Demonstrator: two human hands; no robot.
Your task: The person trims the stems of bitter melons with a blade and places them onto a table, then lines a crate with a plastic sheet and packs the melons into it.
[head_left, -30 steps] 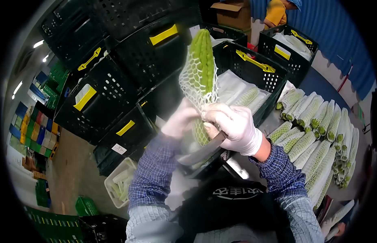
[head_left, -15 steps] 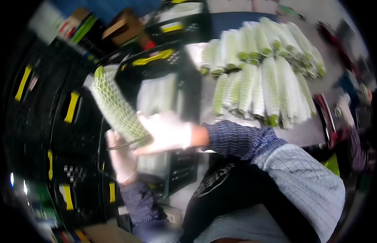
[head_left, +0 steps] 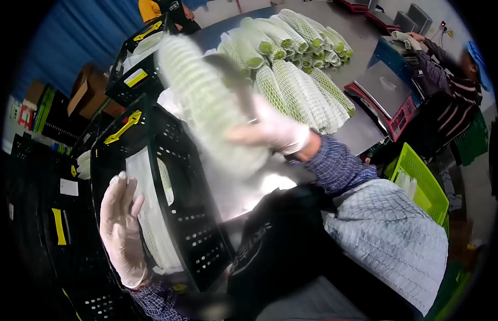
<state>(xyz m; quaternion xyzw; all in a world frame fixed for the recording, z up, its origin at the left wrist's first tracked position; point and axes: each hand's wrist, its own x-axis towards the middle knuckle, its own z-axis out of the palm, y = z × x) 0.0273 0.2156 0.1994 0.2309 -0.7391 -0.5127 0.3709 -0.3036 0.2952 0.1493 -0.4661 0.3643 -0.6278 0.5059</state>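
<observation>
My right hand (head_left: 276, 128), in a pale glove, grips a pale green vegetable in white foam net (head_left: 198, 96), blurred by motion above the crate's right side. A grey, blade-like thing (head_left: 233, 75) also extends from that hand; the blur hides its exact shape. My left hand (head_left: 120, 230), gloved too, is raised at the left side of a black crate (head_left: 190, 224), fingers apart and nothing in it. White-wrapped pieces (head_left: 147, 214) lie inside this crate. Beyond my right hand, netted vegetables (head_left: 297, 91) are piled on the metal table (head_left: 361, 131).
More black crates with yellow handles (head_left: 59, 224) stand at left, and another crate (head_left: 134, 80) behind. Scales (head_left: 385, 93) and a lime-green basket (head_left: 423, 184) are at right. One person (head_left: 455, 101) works at far right; another (head_left: 176, 13) is at the top.
The netted vegetable has moved right and up with my right hand. My left hand has come away from it, moved left and opened. The view has shifted, showing more of the right side.
</observation>
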